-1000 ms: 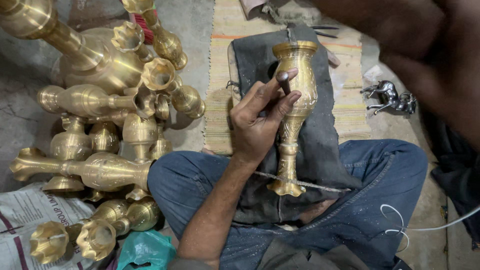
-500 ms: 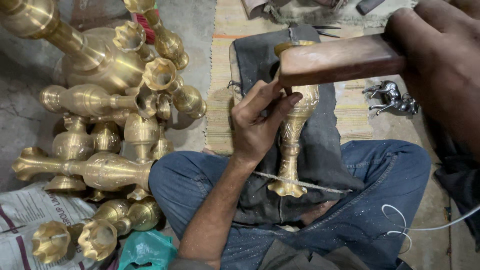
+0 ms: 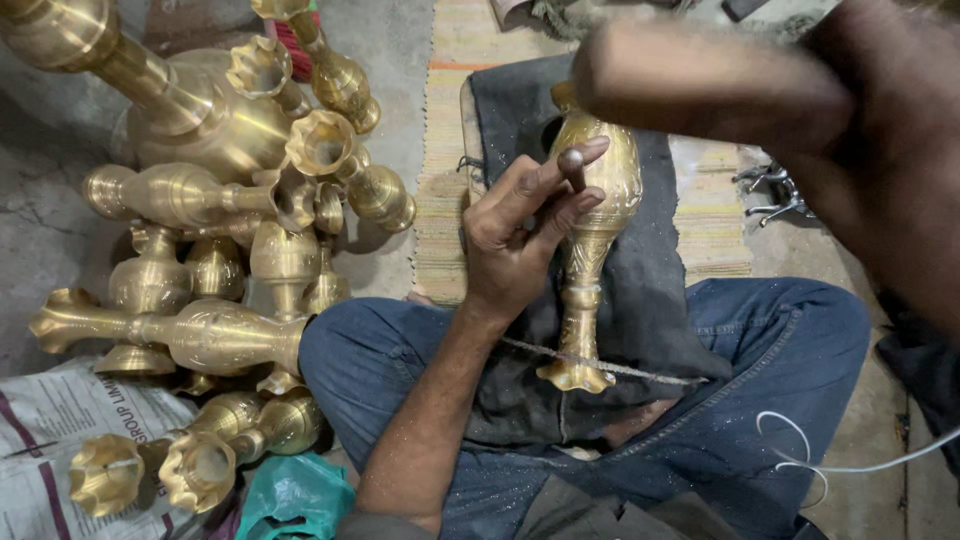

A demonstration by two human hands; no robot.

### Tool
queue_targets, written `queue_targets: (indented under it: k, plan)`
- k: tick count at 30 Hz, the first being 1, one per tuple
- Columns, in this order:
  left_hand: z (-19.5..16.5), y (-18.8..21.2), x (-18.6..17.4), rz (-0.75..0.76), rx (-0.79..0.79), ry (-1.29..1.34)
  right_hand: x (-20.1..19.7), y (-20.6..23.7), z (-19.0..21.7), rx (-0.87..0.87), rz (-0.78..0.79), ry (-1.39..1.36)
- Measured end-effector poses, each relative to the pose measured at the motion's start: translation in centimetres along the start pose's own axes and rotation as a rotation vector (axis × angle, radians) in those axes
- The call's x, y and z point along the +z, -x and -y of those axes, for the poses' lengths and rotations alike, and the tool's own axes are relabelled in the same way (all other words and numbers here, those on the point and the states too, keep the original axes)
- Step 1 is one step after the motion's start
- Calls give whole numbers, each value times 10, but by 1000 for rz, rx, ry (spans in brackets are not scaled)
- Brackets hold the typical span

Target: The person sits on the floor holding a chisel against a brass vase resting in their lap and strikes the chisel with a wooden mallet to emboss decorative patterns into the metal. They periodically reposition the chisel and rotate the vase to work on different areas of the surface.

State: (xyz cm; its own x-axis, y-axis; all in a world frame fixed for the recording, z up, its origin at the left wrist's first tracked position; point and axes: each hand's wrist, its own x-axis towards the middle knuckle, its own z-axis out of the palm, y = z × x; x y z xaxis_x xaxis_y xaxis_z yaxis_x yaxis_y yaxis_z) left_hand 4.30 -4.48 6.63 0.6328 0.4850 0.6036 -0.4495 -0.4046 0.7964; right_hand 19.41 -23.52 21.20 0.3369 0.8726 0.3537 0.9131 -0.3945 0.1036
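A brass vase (image 3: pixel 592 250) lies lengthwise on a dark cloth (image 3: pixel 650 300) across my lap, its flared foot toward me. My left hand (image 3: pixel 510 240) rests on the vase and pinches a small dark punch (image 3: pixel 573 168) between thumb and fingers, tip against the vase's upper body. My right hand (image 3: pixel 890 150) is blurred at the upper right and grips a wooden mallet (image 3: pixel 700 85), which hovers just above the vase's mouth end. A thin cord (image 3: pixel 620 365) crosses the vase's stem near the foot.
Several brass vases and stems (image 3: pixel 230 200) are piled on the floor at the left, on concrete and newspaper (image 3: pixel 60 440). A striped mat (image 3: pixel 450 150) lies under the cloth. A small metal piece (image 3: pixel 770 195) sits at the right, a white wire (image 3: pixel 840 465) near my right knee, a teal bag (image 3: pixel 290 495) at bottom.
The mallet swung into view over the vase's top half a second ago and is now blurred and slightly higher. My left hand and the punch have stayed on the vase.
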Motion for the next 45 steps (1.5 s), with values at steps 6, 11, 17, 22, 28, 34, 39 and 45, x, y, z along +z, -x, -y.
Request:
queue_targets:
  k: [6,11,17,22,28,34,39,45]
  plan:
    - [3,0,-3,8,-15,-80,-9,1,6,-18,33,74]
    - [-8,-3,0,-21,-8,-70,-10,0,3,-3,-3,164]
    - [-23,-4,7,-13,37,-230,-1,10,-7,-19,-77,-18]
    - [-24,-7,8,-13,17,-228,21,27,-32,9,-66,46]
    - [-27,-5,8,1,11,-252,56,17,-50,391,-22,-562]
    - [-27,-6,7,6,7,-207,14,11,-27,97,0,55]
    - [-26,-7,7,20,2,-193,-11,-8,-5,46,-19,103]
    - [-26,-7,4,39,-11,-242,-17,-8,6,11,-6,124]
